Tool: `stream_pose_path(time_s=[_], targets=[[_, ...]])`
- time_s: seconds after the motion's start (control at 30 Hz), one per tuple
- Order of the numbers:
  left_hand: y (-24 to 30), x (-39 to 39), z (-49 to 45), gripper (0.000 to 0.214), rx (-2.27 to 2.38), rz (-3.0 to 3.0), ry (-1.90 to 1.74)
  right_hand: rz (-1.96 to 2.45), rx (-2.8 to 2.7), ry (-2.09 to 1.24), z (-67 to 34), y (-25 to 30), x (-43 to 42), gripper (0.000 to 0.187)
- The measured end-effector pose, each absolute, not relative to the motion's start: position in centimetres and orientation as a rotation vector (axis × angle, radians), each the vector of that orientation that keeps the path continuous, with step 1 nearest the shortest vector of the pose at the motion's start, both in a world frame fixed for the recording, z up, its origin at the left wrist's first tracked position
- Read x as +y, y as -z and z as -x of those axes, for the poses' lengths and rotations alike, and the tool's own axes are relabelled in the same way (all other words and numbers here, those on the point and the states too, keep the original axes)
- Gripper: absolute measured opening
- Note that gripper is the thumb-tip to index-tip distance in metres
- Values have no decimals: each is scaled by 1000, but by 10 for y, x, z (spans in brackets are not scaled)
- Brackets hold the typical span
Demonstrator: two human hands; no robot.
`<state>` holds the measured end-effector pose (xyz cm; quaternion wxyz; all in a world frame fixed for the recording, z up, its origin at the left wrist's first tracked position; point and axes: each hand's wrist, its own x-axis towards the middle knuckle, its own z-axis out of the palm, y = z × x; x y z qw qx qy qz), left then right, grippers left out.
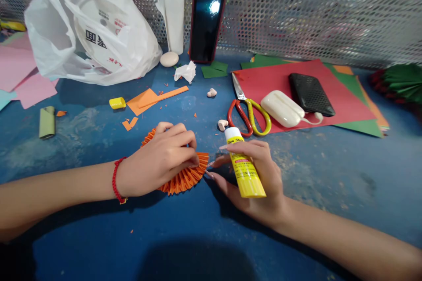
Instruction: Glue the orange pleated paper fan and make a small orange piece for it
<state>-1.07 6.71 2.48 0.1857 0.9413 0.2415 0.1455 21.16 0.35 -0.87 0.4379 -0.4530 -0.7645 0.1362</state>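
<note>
My left hand (161,158), with a red cord bracelet at the wrist, presses down with closed fingers on an orange pleated paper fan (184,178) lying on the blue table (82,136). My right hand (260,175) holds a yellow glue stick (244,167), its open white tip pointing away from me. The right hand's fingertips touch the fan's right edge. The yellow glue cap (117,102) lies apart at the left.
Orange paper scraps (148,99) lie behind the fan. Red-and-yellow scissors (247,112), a white case (283,109) and a black case (311,94) rest on stacked coloured paper (263,81) at right. A white plastic bag (95,30), a propped phone (207,19) and a green lighter (47,121) stand further off.
</note>
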Motion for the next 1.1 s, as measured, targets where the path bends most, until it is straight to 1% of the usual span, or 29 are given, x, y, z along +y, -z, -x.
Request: stream_pose_path(time_s=[0.1, 0.27, 0.53, 0.8, 1.1], targets=[[-24, 67, 12, 22, 687, -2626, -451, 1073, -1880, -362, -212, 10, 3, 50], [-24, 69, 15, 21, 689, -2551, -465, 1049, -1909, -376, -212, 14, 3, 47], [-22, 72, 17, 14, 679, -2445, -433, 1012, -1992, -302, -213, 13, 5, 45], [-26, 65, 15, 14, 707, -2438, -438, 1004, -2018, -230, -210, 10, 5, 41], [-22, 55, 14, 12, 739, -2511, -533, 1008, -1976, -248, -210, 13, 1, 41]])
